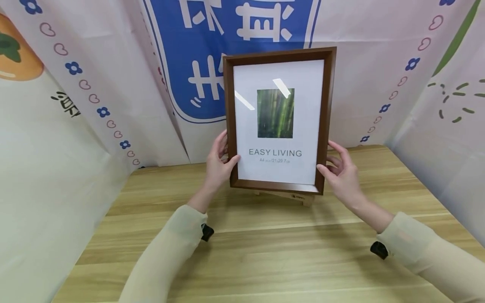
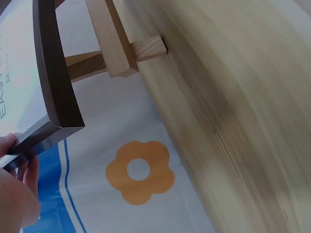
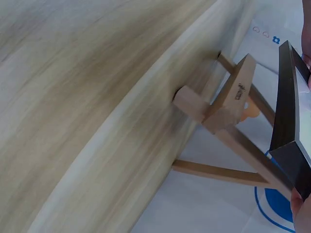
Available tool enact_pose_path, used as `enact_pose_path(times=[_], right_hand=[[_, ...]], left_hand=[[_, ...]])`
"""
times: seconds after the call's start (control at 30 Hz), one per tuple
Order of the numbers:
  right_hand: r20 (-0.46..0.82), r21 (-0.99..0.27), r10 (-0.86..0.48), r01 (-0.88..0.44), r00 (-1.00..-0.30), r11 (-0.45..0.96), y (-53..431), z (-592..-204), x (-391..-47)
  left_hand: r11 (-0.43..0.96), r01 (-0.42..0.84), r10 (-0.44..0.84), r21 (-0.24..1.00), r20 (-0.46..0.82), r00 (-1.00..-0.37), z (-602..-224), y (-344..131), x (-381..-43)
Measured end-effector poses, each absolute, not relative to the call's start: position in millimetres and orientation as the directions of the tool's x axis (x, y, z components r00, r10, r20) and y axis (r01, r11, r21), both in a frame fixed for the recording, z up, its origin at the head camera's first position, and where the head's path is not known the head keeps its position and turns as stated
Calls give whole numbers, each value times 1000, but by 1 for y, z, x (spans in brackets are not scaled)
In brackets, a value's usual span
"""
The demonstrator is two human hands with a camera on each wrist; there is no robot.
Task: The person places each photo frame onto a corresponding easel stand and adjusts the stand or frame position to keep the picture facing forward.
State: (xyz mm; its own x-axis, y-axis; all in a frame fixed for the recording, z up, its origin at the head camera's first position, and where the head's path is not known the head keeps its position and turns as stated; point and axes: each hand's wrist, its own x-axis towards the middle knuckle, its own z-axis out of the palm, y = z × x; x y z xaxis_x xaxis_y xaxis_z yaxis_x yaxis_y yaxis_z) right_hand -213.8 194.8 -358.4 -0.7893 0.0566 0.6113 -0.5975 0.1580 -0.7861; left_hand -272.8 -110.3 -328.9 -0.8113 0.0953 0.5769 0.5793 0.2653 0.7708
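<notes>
Centrally: one brown picture frame (image 1: 279,120), portrait format, lettered EASY LIVING, above the far part of your bench (image 1: 265,252) and before the printed backdrop (image 1: 360,97).

Governing relation: the frame's lower edge to the ledge (image 3: 231,97) of a small wooden easel (image 3: 248,152). Both wrist views show a gap between the two; whether the frame's back meets the easel higher up, you cannot tell, that part being hidden.

Position from you: straight ahead, between your hands, neither nearer, each at its own side of the frame, on the lower half.

Long axis: close to upright, running up and away from the bench. Orientation: face towards you, lettering right way up, short lower edge nearest the bench.

Left hand (image 1: 219,163): pinching the left side bar, thumb on the front, other fingers round the outer edge.

Right hand (image 1: 344,176): pinching the right side bar likewise, thumb on the front.

Easel: standing on the bench behind and below the frame, mostly masked by it in the head view; ledge showing just under the lower edge.
</notes>
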Motion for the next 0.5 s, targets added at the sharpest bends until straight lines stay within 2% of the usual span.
enact_pose_path(times=[0.17,0.5], right_hand=[[604,-790,86,-581,-792,198,200,-364,-216],[637,-757,112,-593,-763,274,206,-379,-216]], left_hand=[[249,577,94,778,574,-814,-347,-102,-300],[267,595,104,758,592,-799,-362,-86,-318]])
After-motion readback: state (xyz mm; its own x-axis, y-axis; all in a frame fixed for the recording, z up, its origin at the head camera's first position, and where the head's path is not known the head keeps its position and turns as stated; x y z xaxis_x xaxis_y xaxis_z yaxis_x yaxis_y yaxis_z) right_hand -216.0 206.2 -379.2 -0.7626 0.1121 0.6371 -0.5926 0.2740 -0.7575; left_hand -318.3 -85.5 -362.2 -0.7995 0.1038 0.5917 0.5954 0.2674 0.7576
